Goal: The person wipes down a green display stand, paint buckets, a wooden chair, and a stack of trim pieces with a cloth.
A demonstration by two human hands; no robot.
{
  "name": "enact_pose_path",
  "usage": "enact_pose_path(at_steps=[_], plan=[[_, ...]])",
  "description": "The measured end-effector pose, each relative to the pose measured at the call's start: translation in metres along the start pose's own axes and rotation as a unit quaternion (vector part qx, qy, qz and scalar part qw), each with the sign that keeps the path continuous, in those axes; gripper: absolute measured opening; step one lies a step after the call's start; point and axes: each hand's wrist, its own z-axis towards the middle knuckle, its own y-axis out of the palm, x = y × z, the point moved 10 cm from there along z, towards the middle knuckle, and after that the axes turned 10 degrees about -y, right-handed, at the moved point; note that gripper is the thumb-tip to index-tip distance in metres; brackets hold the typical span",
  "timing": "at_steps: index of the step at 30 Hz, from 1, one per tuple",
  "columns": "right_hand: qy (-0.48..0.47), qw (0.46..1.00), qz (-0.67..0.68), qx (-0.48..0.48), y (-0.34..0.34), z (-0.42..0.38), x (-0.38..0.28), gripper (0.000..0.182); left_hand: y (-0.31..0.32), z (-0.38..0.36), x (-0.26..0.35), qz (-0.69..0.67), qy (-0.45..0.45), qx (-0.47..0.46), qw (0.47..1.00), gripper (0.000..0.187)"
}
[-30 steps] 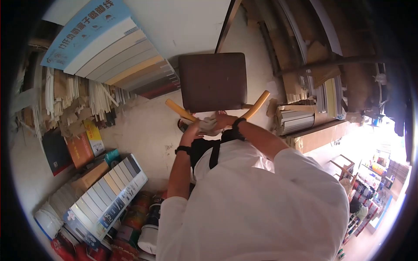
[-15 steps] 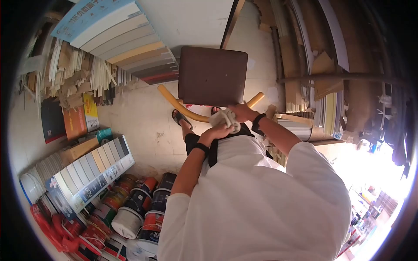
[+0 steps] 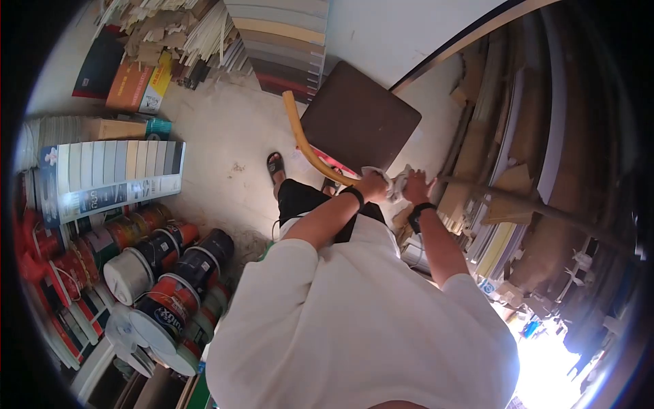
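Note:
A pale, crumpled cloth (image 3: 396,187) is bunched between my two hands, just in front of my waist. My left hand (image 3: 372,185) is closed on one part of it, and a fold shows above the knuckles. On the other side, my right hand (image 3: 417,187) has the cloth against its thumb side, with several fingers partly extended. Beyond both hands is a chair with a flat dark brown panel (image 3: 361,116) and a curved yellow arm (image 3: 304,140). The chair's other arm is hidden from sight.
Paint buckets (image 3: 170,293) are stacked at the lower left, beside a colour sample board (image 3: 119,174). Long boards and cardboard (image 3: 518,177) stand along the right, with a dark bar (image 3: 538,208) across them. A taller sample display (image 3: 283,41) stands behind the chair.
My view has turned, so the chair now looks tilted. My hands have drawn apart with the cloth spread between them, and my right hand has come away from the chair's edge.

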Motion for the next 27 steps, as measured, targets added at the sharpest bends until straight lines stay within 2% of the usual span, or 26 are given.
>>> enact_pose_path(at_steps=[1, 4, 6, 8, 11, 12, 14, 15, 16, 17, 18, 19, 20, 21, 22, 24, 26, 27], plan=[[-0.018, 0.999, 0.005, -0.031, -0.004, 0.002, -0.014, 0.056, 0.002, 0.003, -0.014, -0.025, -0.01, 0.087, 0.996, 0.029], [-0.089, 0.986, 0.088, -0.107, 0.005, 0.018, -0.059, 0.057, -0.022, -0.02, -0.04, -0.01, -0.023, 0.036, 0.999, 0.029], [-0.16, 0.954, 0.187, -0.174, 0.02, 0.027, -0.098, 0.058, -0.039, -0.042, -0.065, -0.01, -0.049, 0.117, 0.992, 0.024], [-0.284, 0.916, 0.221, -0.177, 0.066, 0.049, -0.138, 0.067, -0.052, -0.073, -0.094, -0.04, -0.05, 0.203, 0.977, 0.021], [-0.353, 0.884, 0.24, -0.193, -0.001, 0.044, -0.207, 0.078, -0.079, -0.133, -0.129, -0.078, -0.068, 0.276, 0.956, 0.018], [-0.353, 0.872, 0.287, -0.179, -0.024, 0.049, -0.23, 0.08, -0.093, -0.151, -0.143, -0.091, -0.077, 0.299, 0.947, 0.02], [-0.35, 0.84, 0.386, -0.151, -0.058, 0.052, -0.268, 0.085, -0.115, -0.189, -0.172, -0.184, -0.153, 0.331, 0.913, 0.028], [-0.356, 0.819, 0.443, -0.078, -0.07, 0.064, -0.286, 0.081, -0.121, -0.202, -0.188, -0.219, -0.194, 0.345, 0.892, 0.029], [-0.321, 0.844, 0.422, -0.083, -0.063, 0.081, -0.292, 0.081, -0.127, -0.212, -0.204, -0.252, -0.229, 0.359, 0.869, 0.031], [-0.279, 0.867, 0.403, -0.088, -0.083, 0.08, -0.3, 0.08, -0.131, -0.218, -0.211, -0.284, -0.228, 0.367, 0.856, 0.034], [-0.23, 0.888, 0.385, -0.096, -0.09, 0.078, -0.299, 0.079, -0.13, -0.217, -0.21, -0.251, -0.205, 0.372, 0.87, 0.036], [-0.224, 0.892, 0.383, -0.082, -0.083, 0.084, -0.3, 0.072, -0.128, -0.212, -0.207, -0.22, -0.179, 0.373, 0.883, 0.037], [-0.249, 0.885, 0.381, -0.093, -0.072, 0.085, -0.303, 0.069, -0.122, -0.203, -0.203, -0.19, -0.147, 0.371, 0.897, 0.039], [-0.27, 0.879, 0.38, -0.103, -0.06, 0.084, -0.301, 0.066, -0.117, -0.195, -0.188, -0.083, -0.097, 0.378, 0.917, 0.045], [-0.288, 0.873, 0.377, -0.111, -0.045, 0.083, -0.294, 0.063, -0.109, -0.182, -0.186, -0.126, -0.095, 0.346, 0.925, 0.047], [-0.361, 0.797, 0.483, 0.009, -0.024, 0.067, -0.268, 0.055, -0.093, -0.153, -0.173, -0.203, -0.098, 0.286, 0.931, 0.053], [-0.397, 0.738, 0.546, -0.013, 0.015, 0.057, -0.249, 0.056, -0.066, -0.129, -0.153, -0.217, -0.053, 0.237, 0.946, 0.06], [-0.318, 0.772, 0.548, -0.039, 0.043, 0.049, -0.22, 0.052, -0.062, -0.113, -0.136, -0.235, -0.042, 0.14, 0.961, 0.064]])
